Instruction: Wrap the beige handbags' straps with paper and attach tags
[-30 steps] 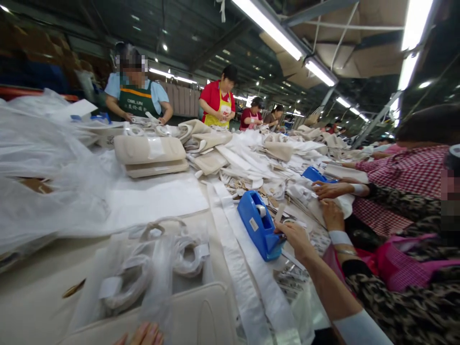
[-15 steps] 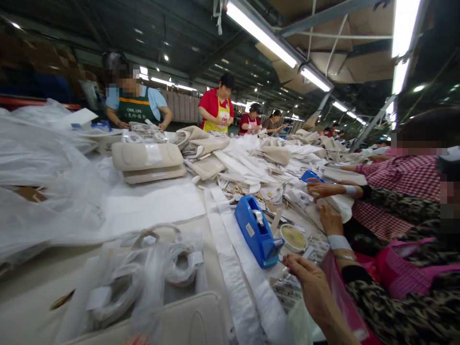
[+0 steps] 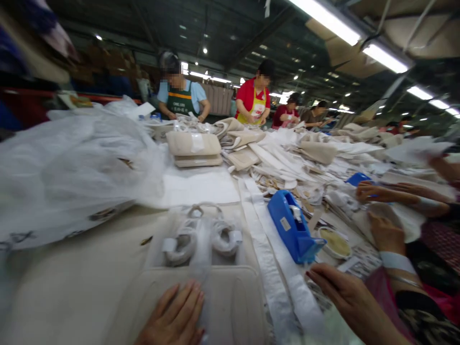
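Observation:
My left hand [image 3: 176,314] lies with fingers outstretched on a beige padded bag [image 3: 233,297]. Beyond its folded edge, two plastic-wrapped coiled straps [image 3: 183,247] rest side by side, with a band of clear film running between them. To the right is a blue tape dispenser [image 3: 289,225]. Close to its cutter, my right hand [image 3: 347,292] has thumb and fingers pinched together, on what looks like the end of the tape; the strip itself is hard to see.
White foam strips [image 3: 258,230] run beside the bag. A large plastic bag [image 3: 72,167] bulges at left. A folded beige bag [image 3: 196,146] sits on a white sheet. Right of the dispenser are a round tub [image 3: 334,241] and a co-worker's hands [image 3: 386,232]. Other people work behind the pile.
The view has swung left, so the scene sits further right. My left hand has come into sight, flat on the beige bag. My right hand stays pinched beside the dispenser.

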`<state>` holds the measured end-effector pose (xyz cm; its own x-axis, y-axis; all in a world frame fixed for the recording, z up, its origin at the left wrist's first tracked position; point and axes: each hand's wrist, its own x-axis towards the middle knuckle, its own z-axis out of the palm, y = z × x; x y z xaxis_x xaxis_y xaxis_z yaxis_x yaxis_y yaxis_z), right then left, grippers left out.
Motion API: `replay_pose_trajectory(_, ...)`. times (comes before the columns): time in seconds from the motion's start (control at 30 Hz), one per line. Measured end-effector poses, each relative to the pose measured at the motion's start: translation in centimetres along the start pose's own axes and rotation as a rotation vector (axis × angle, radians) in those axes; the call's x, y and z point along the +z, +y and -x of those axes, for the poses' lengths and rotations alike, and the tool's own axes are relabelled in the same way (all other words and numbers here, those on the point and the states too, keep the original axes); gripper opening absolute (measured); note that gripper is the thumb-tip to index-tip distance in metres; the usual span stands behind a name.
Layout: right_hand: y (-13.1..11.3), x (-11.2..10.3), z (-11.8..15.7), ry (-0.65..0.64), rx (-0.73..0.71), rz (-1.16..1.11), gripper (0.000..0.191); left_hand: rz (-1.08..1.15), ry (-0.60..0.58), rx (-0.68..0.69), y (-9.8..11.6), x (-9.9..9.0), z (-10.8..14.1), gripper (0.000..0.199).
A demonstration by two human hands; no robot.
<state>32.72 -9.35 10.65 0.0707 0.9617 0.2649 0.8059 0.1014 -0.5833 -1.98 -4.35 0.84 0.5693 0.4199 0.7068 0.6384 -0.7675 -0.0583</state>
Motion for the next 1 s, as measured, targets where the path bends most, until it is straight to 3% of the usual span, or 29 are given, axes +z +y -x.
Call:
replay_pose_trajectory(0.1,-6.6,-0.5,-2.8,-0.345,-0.413,0.024,0.022,-0.002,-0.034,0.0,0.7,-1.4,-1.2,0.029)
replay_pose_trajectory(0.17,-10.9,0.1,-5.0,-0.616,-0.563,0.02,0.022,-0.025,-0.084,0.018,0.9,-2.0,-1.6,0.03)
replay_pose_trajectory(0.23,-14.3,1.8,-7.2,-0.871,-0.68,0.049,0.017,-0.038,-0.116,0.013,1.0,-2.2,-1.7,0.03)
replay_pose_trajectory(0.3,-16.1,4.5,-9.4,-0.98,-0.804,0.157,0.016,-0.031,-0.101,-0.008,1.0,-2.2,-1.6,0.029)
replay_pose_trajectory(0.43,-16.5,10.2,-12.7,-0.977,-0.905,0.519,0.015,-0.02,-0.043,-0.023,1.0,-1.6,-1.2,0.026)
replay_pose_trajectory(0.53,-16.0,12.5,-13.7,-0.939,-0.944,0.607,0.016,-0.026,-0.006,-0.01,0.8,-1.0,-0.9,0.026)
replay_pose_trajectory(0.63,-15.9,13.2,-14.1,-0.924,-0.912,0.616,0.018,-0.03,0.024,-0.001,0.7,-0.8,-0.7,0.025)
replay_pose_trajectory(0.83,-16.3,13.6,-14.8,-0.95,-0.617,0.558,0.013,-0.027,0.014,-0.003,0.8,-0.7,-0.5,0.024)
replay_pose_trajectory(1.0,-15.7,14.3,-16.1,-0.809,-0.586,0.604,0.028,-0.013,-0.022,-0.017,0.9,-1.0,-0.6,0.026)
